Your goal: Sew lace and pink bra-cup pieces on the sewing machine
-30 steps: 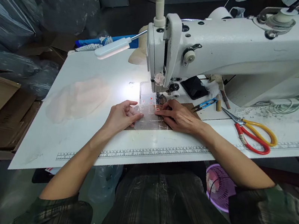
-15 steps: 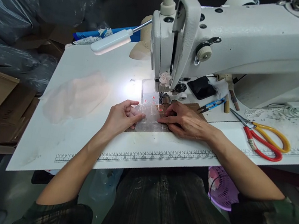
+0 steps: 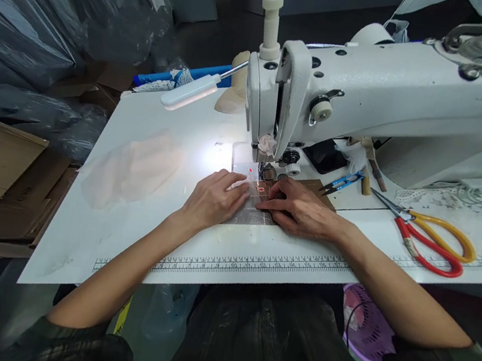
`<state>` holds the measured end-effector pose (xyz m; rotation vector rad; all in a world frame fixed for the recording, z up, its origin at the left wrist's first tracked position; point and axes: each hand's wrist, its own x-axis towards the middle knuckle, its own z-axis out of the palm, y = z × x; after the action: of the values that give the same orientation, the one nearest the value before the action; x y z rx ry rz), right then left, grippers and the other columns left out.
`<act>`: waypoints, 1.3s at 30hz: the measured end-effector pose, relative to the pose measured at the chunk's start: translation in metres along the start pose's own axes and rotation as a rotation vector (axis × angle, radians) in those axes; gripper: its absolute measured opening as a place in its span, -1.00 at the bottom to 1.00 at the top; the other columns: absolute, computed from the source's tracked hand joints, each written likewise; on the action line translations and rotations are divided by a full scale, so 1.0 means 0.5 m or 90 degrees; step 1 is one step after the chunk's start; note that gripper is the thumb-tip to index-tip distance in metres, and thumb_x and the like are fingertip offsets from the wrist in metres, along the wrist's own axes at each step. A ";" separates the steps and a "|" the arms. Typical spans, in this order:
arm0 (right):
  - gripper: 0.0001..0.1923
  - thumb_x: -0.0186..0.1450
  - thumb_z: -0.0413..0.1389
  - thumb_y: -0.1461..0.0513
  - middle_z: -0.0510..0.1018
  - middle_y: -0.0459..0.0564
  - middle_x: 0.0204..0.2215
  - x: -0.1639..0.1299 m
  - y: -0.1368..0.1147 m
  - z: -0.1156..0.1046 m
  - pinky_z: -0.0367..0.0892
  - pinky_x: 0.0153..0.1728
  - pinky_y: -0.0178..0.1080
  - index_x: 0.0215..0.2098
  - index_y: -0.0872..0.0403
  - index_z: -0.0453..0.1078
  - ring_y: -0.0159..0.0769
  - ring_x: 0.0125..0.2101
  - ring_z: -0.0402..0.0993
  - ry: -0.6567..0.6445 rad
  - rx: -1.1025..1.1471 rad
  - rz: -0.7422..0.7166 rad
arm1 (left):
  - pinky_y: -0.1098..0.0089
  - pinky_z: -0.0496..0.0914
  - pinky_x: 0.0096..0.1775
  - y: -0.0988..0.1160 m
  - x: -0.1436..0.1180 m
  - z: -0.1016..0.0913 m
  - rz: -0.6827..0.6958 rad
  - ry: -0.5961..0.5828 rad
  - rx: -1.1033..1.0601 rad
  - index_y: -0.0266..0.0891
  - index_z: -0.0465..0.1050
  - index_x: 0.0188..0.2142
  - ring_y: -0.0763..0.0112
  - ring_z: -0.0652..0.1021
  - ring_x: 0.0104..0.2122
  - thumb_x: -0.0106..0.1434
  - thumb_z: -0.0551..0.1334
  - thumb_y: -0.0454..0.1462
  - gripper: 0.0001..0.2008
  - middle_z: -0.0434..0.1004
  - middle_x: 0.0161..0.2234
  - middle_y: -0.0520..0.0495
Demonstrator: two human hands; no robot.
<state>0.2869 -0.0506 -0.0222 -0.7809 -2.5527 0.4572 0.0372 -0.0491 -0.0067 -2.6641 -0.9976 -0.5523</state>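
A sheer whitish fabric piece [image 3: 250,214] with small red marks lies under the needle area of a white sewing machine [image 3: 373,95]. My left hand [image 3: 217,198] rests palm down on its left side, fingers stretched toward the presser foot [image 3: 261,171]. On the right side, my right hand [image 3: 298,208] has bent fingers and thumb closed at the fabric's edge, over a brown flat piece [image 3: 315,189]. The undersides of both hands are hidden.
Right of the hands lie blue thread snips [image 3: 342,183] and scissors [image 3: 433,238] with red and yellow handles. A lamp [image 3: 191,92] lights the tabletop. Pale sheer fabric [image 3: 133,169] lies at left; a printed ruler [image 3: 237,264] runs along the front edge.
My left hand has gone from pinching the fabric's left edge to lying flat on top of it, nearer the needle. My right hand stays in about the same place. The camera view has shifted slightly.
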 end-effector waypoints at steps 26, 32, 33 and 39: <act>-0.64 0.33 -0.01 0.32 0.42 0.12 -0.18 0.004 0.001 0.023 0.41 -0.08 -0.04 0.05 0.04 0.44 -0.18 -0.15 0.34 0.091 -0.015 0.062 | 0.07 0.24 -0.11 -0.058 0.055 0.036 0.021 -0.204 -0.081 -0.24 0.34 0.19 0.05 0.40 -0.07 0.39 0.00 -0.05 -0.50 0.37 0.20 -0.17; -0.65 0.33 -0.02 0.33 0.43 0.16 -0.19 0.006 -0.002 0.021 0.42 -0.08 -0.05 0.03 0.14 0.46 -0.16 -0.15 0.34 0.098 -0.031 0.050 | 0.08 0.24 -0.12 -0.054 0.054 0.039 0.039 -0.200 -0.049 -0.27 0.33 0.19 0.03 0.41 -0.07 0.39 -0.02 -0.06 -0.49 0.36 0.21 -0.20; -0.65 0.33 -0.02 0.33 0.43 0.16 -0.20 0.006 -0.002 0.021 0.42 -0.09 -0.05 0.02 0.14 0.46 -0.16 -0.16 0.34 0.100 -0.032 0.048 | 0.09 0.24 -0.13 -0.054 0.054 0.039 0.042 -0.202 -0.042 -0.28 0.33 0.18 0.04 0.41 -0.07 0.40 -0.03 -0.06 -0.49 0.35 0.21 -0.20; -0.65 0.32 -0.02 0.33 0.42 0.13 -0.21 0.006 -0.003 0.024 0.44 -0.12 -0.07 0.00 0.09 0.47 -0.19 -0.18 0.35 0.110 -0.039 0.052 | 0.09 0.24 -0.14 -0.054 0.052 0.042 0.052 -0.188 -0.027 -0.31 0.34 0.17 0.04 0.41 -0.09 0.40 -0.03 -0.06 -0.49 0.37 0.20 -0.21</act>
<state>0.2783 -0.0521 -0.0311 -0.9077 -2.3906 0.3230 0.0427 -0.0068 -0.0119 -2.8661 -0.9531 -0.1657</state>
